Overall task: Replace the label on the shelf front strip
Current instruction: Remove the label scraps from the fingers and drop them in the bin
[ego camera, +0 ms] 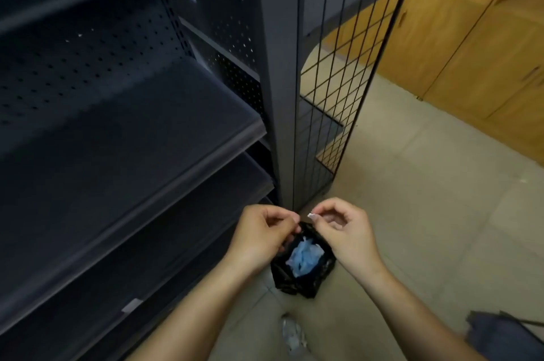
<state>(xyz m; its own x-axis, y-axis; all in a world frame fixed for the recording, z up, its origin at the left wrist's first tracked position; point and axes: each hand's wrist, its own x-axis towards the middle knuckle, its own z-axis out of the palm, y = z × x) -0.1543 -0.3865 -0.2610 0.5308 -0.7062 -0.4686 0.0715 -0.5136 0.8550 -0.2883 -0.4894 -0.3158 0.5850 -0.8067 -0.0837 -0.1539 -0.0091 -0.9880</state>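
Observation:
My left hand (262,232) and my right hand (344,228) are held close together above a small black bin bag (303,275) on the floor. The right fingertips pinch a small white scrap of label (311,216). The left fingertips are pinched too, a little white showing at them, but what they hold is too small to tell. The dark shelf's front strip (164,199) runs diagonally at my left. A small grey label (132,305) sits on a lower strip.
Blue and white scraps (304,256) lie inside the bag. A black wire-grid panel (338,81) stands at the shelf end. Wooden cabinets (471,51) line the right wall. A dark object (506,334) lies at the lower right, and crumpled scraps (291,334) on the beige floor.

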